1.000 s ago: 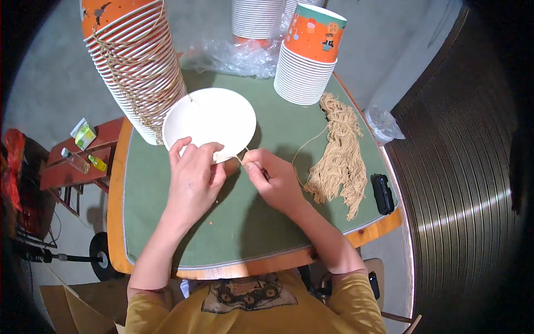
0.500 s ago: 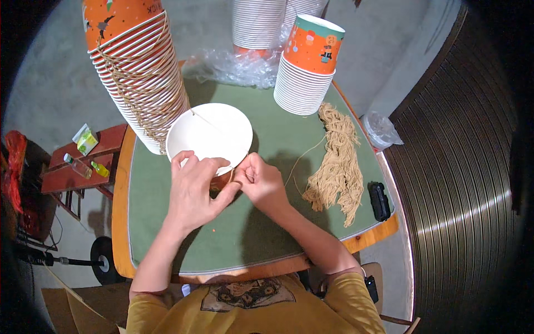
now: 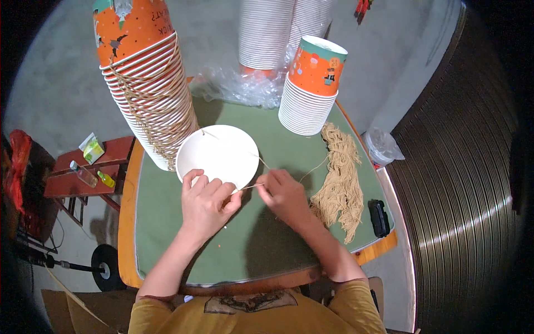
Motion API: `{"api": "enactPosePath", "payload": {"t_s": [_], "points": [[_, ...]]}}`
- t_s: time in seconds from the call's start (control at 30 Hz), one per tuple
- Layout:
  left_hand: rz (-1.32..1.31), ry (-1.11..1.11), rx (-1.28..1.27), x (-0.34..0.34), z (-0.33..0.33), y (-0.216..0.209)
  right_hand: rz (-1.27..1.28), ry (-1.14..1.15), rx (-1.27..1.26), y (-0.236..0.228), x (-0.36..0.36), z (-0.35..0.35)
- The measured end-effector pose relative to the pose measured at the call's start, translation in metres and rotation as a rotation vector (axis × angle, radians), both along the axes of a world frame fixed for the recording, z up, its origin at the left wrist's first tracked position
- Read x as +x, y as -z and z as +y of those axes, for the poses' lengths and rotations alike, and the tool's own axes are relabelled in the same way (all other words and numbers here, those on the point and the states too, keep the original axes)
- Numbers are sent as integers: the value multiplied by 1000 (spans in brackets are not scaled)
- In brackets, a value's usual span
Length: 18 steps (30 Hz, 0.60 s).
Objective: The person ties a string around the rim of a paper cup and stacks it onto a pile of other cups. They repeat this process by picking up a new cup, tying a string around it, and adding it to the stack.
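A white-lined paper bucket (image 3: 219, 151) stands on the green cloth with its mouth turned up toward me. My left hand (image 3: 207, 205) grips its near rim, thumb and fingers closed where a thin cord (image 3: 252, 186) meets the edge. Just right of the rim, my right hand (image 3: 285, 196) pinches that cord, which is taut between both hands. More cord crosses the bucket's mouth from a hole at the far left rim. A bundle of tan cords (image 3: 337, 183) lies to the right of my right hand, with one loose strand trailing out.
At left rises a tall stack of orange buckets (image 3: 146, 92) with cord handles hanging down its side. A shorter stack (image 3: 307, 106) is at the back right, near clear plastic wrap (image 3: 242, 86). A black case (image 3: 379, 218) lies by the right edge. Bottles (image 3: 83, 173) stand on a red bench.
My right hand has drawn away from the rim to the right, pulling the cord tight. My left hand stays at the near rim. The whole view has shifted slightly.
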State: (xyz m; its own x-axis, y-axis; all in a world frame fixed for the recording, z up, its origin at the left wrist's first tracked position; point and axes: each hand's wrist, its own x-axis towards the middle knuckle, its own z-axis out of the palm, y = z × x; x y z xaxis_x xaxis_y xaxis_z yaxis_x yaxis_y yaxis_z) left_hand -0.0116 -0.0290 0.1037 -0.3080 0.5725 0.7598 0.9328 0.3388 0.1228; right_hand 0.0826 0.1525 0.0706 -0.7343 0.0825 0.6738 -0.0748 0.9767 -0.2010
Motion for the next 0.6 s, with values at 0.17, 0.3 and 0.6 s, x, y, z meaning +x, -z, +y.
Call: {"api": "enactPosePath", "payload": {"t_s": [0.17,0.3,0.6], "points": [[14,82,-41,-4,-6,-4,10,8,-29,-1,-6,21],[20,162,-47,-8,-15,-5,50,-20,-86,-4,-12,27],[-179,303,-25,-19,-40,-28,-18,-265,-252,4,-17,47]]}}
